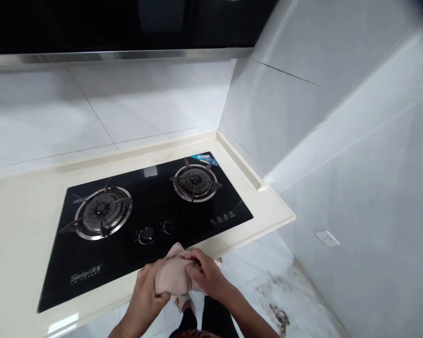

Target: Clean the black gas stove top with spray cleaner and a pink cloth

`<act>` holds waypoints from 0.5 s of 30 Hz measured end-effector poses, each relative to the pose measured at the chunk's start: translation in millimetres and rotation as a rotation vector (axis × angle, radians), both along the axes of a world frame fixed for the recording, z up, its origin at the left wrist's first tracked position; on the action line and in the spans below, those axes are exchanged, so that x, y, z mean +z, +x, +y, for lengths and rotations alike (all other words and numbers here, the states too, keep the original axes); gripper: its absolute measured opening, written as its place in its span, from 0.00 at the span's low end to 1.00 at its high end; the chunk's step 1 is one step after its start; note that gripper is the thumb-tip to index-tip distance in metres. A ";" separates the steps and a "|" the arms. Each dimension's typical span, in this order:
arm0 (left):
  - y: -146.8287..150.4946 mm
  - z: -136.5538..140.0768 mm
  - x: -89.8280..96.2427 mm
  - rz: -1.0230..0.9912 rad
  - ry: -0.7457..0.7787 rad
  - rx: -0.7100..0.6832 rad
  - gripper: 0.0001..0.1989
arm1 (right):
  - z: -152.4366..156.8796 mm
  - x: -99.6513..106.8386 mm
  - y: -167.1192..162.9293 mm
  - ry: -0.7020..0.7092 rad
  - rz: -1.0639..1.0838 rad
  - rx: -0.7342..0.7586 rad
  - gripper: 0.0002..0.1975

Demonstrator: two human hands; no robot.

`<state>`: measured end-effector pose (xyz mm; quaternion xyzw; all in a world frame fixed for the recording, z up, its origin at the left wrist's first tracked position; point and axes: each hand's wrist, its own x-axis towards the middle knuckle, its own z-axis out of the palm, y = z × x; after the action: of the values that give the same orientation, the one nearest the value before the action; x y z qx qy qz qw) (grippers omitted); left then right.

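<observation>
A bunched pale pink cloth (172, 277) is gripped between both of my hands at the front edge of the counter. My left hand (146, 291) wraps its left side, thumb toward me. On the right side, the fingers of my right hand (206, 274) are curled into the folds. Just beyond the cloth lies a black glass gas stove (144, 197), with a left burner (103, 212) and a right burner (195, 183). Two control knobs, a left knob (146, 234) and a right knob (168, 227), sit near its front edge.
Cream countertop (10, 234) surrounds the stove, with a raised lip along the wall. A dark range hood (91, 28) hangs above. At the right stands a grey-white wall (366, 188) with a socket (327, 238). The floor (267, 281) has dark stains near that wall.
</observation>
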<state>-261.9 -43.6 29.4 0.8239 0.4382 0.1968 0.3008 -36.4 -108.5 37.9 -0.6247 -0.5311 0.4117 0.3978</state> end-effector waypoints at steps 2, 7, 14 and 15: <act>4.2 4.1 16.3 -0.094 -0.165 0.164 0.25 | -2.2 12.5 1.3 -0.010 0.042 0.077 0.27; 26.9 11.9 57.8 -0.366 -0.571 0.371 0.21 | -7.1 32.3 10.6 0.077 -0.087 0.190 0.36; 55.7 36.9 80.3 -0.427 -0.916 0.206 0.24 | 12.9 50.8 51.9 0.146 -0.175 -0.177 0.15; 57.0 40.4 74.2 -0.344 -0.833 0.213 0.25 | 17.2 48.4 55.7 0.179 -0.265 -0.255 0.13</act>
<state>-204.9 -3.2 103.6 0.5385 0.5059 0.1677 0.6527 19.3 -91.3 86.2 -0.6976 -0.5301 0.2233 0.4271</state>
